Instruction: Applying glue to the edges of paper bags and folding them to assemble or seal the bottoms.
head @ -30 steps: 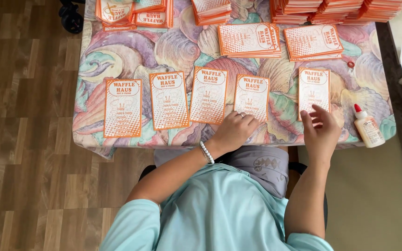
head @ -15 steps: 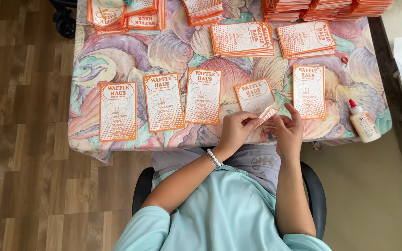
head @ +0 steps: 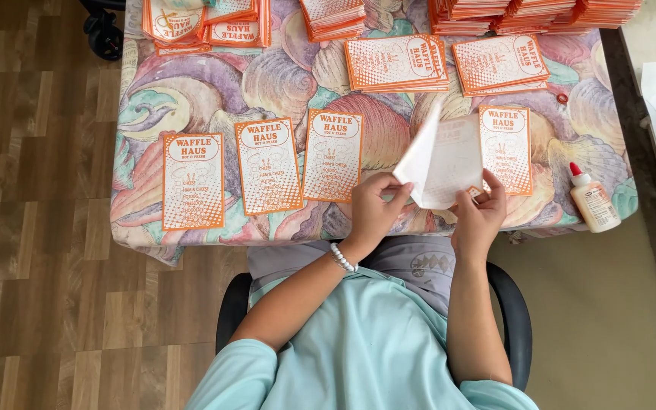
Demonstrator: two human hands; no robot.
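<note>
Folding in hand: left hand point(head: 373, 212) and right hand point(head: 480, 216) each pinch, fingers closed, a white paper sheet point(head: 442, 163) raised above the table edge point(head: 191, 243), one flap turned up at 11 o'clock. Orange printed cards point(head: 267, 165) lie flat at 9 o'clock; glue bottle point(head: 594, 199) at 3 o'clock. By judgement, squaring the crease calls for aligned edges.

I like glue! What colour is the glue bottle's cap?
Red, on the white glue bottle at the table's right edge, head view.
</note>
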